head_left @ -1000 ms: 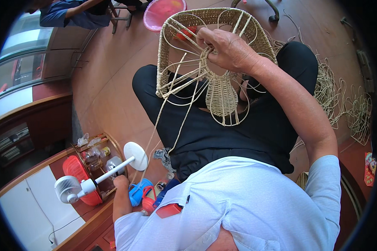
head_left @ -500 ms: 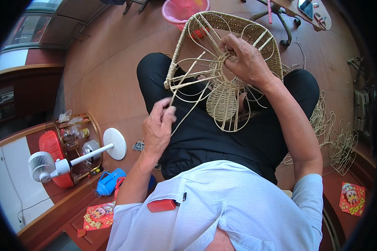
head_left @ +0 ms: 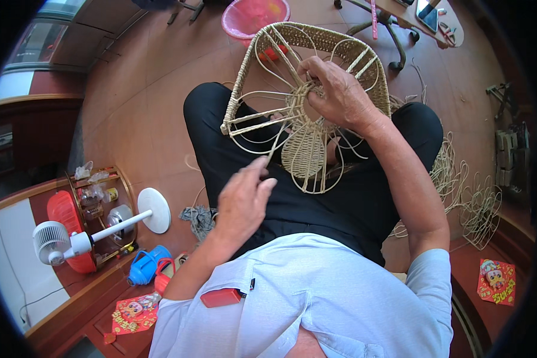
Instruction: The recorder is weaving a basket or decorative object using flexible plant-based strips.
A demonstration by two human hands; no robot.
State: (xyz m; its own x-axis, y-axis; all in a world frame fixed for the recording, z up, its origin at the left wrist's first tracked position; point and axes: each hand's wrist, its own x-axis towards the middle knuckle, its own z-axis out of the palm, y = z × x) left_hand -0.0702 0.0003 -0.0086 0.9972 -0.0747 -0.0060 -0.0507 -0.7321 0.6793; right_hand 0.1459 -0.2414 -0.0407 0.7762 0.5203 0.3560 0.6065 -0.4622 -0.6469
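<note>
Between my knees rests a woven straw basket [head_left: 238, 89] with a braided wall, loops of cord and a small oval woven panel [head_left: 303, 152] on its near side. My right hand [head_left: 343, 95] is closed on the wrapped ring [head_left: 298, 102] in the basket's middle, its fingertips partly hidden behind the ring. Just short of the basket, my left hand [head_left: 244, 200] has a straw cord [head_left: 274, 146] at its fingertips, running up toward the ring. The thumb stands apart from the cord, which seems caught between the fingers.
Bundles of loose straw cord [head_left: 480, 206] lie on the floor at right. A pink basin [head_left: 253, 18] stands beyond the basket, near a wheeled chair base [head_left: 391, 45]. At left are a white fan [head_left: 116, 230], a blue jug [head_left: 146, 265] and a grey cloth [head_left: 198, 221].
My left hand has moved right and closer to my lap, and the cord's free end is no longer sticking up over the basket. My right hand keeps its hold on the ring.
</note>
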